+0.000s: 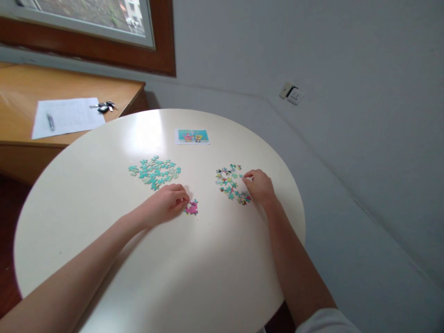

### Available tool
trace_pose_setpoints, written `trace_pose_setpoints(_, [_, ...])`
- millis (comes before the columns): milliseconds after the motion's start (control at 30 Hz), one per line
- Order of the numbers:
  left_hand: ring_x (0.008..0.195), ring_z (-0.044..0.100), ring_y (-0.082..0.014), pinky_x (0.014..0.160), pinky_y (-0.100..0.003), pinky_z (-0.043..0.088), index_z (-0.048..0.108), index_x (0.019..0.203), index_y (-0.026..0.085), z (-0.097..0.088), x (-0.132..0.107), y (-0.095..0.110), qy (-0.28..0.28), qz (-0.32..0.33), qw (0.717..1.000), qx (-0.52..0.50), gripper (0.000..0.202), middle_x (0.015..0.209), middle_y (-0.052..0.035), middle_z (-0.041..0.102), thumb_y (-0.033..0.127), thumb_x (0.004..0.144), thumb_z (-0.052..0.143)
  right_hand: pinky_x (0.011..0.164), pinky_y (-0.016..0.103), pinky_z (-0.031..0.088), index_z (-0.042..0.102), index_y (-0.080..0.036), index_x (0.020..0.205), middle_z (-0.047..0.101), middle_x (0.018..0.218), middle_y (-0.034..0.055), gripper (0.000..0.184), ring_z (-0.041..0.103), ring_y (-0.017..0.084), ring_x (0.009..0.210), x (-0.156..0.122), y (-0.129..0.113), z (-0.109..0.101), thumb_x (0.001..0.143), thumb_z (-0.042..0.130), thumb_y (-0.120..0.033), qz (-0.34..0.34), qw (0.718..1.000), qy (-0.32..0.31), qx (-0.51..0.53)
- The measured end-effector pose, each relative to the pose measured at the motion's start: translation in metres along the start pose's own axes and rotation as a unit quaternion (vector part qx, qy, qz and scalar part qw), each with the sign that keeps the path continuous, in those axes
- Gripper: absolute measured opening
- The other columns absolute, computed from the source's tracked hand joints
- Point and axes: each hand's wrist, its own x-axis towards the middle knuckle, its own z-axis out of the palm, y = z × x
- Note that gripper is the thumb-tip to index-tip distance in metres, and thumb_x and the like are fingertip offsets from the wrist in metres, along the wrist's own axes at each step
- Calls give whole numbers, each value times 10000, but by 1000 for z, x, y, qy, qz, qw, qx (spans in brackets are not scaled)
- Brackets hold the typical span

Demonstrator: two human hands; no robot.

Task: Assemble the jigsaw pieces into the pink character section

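Sorting and joining stage, as we read it. The left hand (pixel 169 202) is curled, fingertips pinched on the edge of the pink cluster (pixel 192 207), a few joined pieces lying flat near the middle of the round table (pixel 194 277), between the two loose piles. The right hand (pixel 259 186) sits at the far-right edge of the mixed pile (pixel 229 182), fingertips closed down toward a small piece. We cannot tell whether that grip really has it or only touches it.

The teal pile (pixel 155 172) lies just beyond the left hand, apart from the cluster. The reference picture (pixel 192 136) sits further back, well apart.

Our judgement: the next move calls for a matching piece brought over from the mixed pile, turned so tab meets blank, and pressed in while the left hand steadies the cluster.

The cluster lies print-up and looks blocky. Its long axis is faint, at most across the table, left to right. Which way its print points is too small to tell.

On the wooden table (pixel 21 83) behind lie a paper sheet (pixel 65 116), a pen (pixel 50 121) and keys (pixel 104 107).
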Motion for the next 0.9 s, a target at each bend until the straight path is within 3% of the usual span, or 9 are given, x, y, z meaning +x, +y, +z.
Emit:
trace_pose_setpoints(667, [619, 509, -110, 575, -206, 399, 645, 768, 153, 3, -1, -5, -6, 4, 1000, -1, 237, 766, -54, 592, 196, 827, 419, 798, 290, 414, 653, -174, 919, 625, 980, 73, 179, 574, 166, 832, 0, 2, 2, 799, 545, -251, 4, 1000, -6, 13])
trace_pose_setpoints(900, [619, 508, -113, 575, -210, 396, 643, 760, 152, 2, -1, -5, -4, 6, 1000, 0, 235, 764, -53, 590, 191, 828, 421, 773, 253, 430, 669, -151, 858, 648, 901, 55, 156, 569, 126, 730, 2, -5, 0, 757, 550, -153, -27, 994, 4, 108])
